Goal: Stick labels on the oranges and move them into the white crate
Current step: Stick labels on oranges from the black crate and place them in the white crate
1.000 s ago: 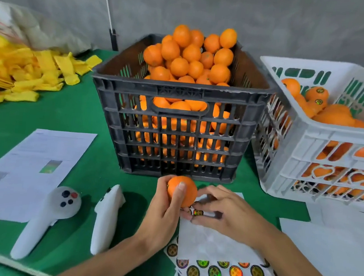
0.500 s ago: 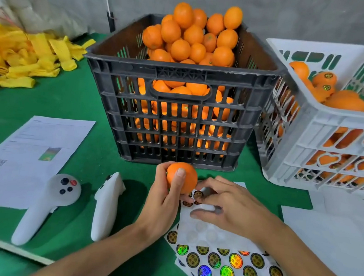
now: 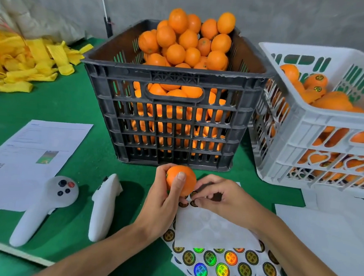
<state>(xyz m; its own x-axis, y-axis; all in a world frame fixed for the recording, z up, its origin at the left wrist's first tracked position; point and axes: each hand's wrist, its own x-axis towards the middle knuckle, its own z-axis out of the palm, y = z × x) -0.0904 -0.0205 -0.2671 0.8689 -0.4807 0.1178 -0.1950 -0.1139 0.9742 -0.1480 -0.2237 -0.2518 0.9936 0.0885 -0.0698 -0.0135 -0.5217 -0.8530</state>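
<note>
My left hand (image 3: 162,204) grips one orange (image 3: 182,179) just in front of the black crate (image 3: 171,124), which is piled high with unlabelled oranges (image 3: 188,40). My right hand (image 3: 222,199) pinches a round label (image 3: 193,200) at the top edge of a mostly bare sticker sheet (image 3: 211,229), right beside the held orange. More holographic label sheets (image 3: 227,270) lie under it. The white crate (image 3: 321,131) at the right holds several labelled oranges (image 3: 316,79).
Two white controllers (image 3: 47,205) (image 3: 103,203) lie left of my arms on the green table (image 3: 70,107). A printed paper (image 3: 29,160) sits further left, yellow foam nets (image 3: 19,62) at the back left, white sheets (image 3: 332,232) at the right.
My right hand has shifted from holding the sheet to pinching a label at its top edge. The left hand keeps the orange in the same spot. The camera tilted slightly.
</note>
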